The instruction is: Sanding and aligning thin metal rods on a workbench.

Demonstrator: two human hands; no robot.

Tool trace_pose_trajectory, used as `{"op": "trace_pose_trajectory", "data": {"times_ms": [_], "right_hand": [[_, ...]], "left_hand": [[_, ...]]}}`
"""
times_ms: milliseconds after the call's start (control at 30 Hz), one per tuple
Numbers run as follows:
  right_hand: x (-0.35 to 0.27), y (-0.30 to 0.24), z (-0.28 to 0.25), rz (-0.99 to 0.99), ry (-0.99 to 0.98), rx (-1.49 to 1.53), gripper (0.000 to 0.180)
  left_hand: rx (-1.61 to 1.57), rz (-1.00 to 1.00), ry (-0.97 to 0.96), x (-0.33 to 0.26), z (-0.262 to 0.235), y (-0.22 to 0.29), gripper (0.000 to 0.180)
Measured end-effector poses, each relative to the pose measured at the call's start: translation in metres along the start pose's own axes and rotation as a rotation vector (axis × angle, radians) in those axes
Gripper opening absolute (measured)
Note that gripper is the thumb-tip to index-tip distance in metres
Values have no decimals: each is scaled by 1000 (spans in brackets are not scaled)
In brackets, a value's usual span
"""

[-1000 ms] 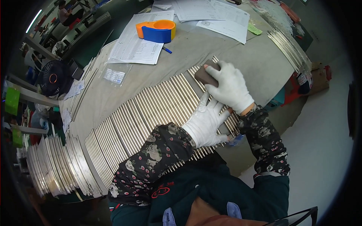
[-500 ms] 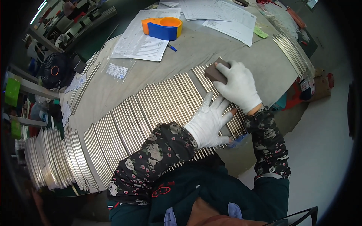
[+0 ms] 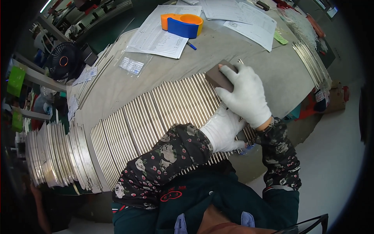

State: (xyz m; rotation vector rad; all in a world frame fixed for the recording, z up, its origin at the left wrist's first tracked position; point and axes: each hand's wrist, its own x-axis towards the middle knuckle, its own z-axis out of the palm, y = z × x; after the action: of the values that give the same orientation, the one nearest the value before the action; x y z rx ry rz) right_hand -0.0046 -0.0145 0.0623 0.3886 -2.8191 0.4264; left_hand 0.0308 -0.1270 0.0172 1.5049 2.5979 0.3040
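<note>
A long row of slender, shiny metal rods [image 3: 146, 123] lies side by side across the table in front of me. My right hand [image 3: 248, 93], in a white glove with bare fingertips, grips a brown rectangular block [image 3: 220, 76] that looks like a sanding sponge. The block rests over the far ends of the rods at the row's right part. Lower down, my left hand [image 3: 223, 130], also gloved, lies flat on the rods with its thumb stretched out. My right hand hides part of the left fingers.
Bundles of rods [image 3: 50, 156] sit at the table's left end, and more rods [image 3: 309, 64] lie at the far right. Beyond the row are papers [image 3: 159, 39], an orange and blue tape dispenser [image 3: 183, 26], a blue pen [image 3: 191, 45] and a labelled plastic bag [image 3: 132, 65]. A black fan [image 3: 64, 61] stands left.
My right hand has moved the brown block leftward across the rods' far ends. My left hand's fingers are now more covered by the right hand. The whole view has shifted slightly.
</note>
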Motion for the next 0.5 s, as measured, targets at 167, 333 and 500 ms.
{"op": "trace_pose_trajectory", "data": {"times_ms": [167, 333, 500], "right_hand": [[17, 3, 15, -96, -29, -106, 47], [18, -12, 24, -239, 105, -40, 40], [28, 2, 10, 26, 58, -272, 44]], "left_hand": [[-120, -51, -62, -3, -2, 0, 73], [-211, -86, -280, 6, -1, 1, 74], [-32, -35, -62, 1, -9, 3, 78]]}}
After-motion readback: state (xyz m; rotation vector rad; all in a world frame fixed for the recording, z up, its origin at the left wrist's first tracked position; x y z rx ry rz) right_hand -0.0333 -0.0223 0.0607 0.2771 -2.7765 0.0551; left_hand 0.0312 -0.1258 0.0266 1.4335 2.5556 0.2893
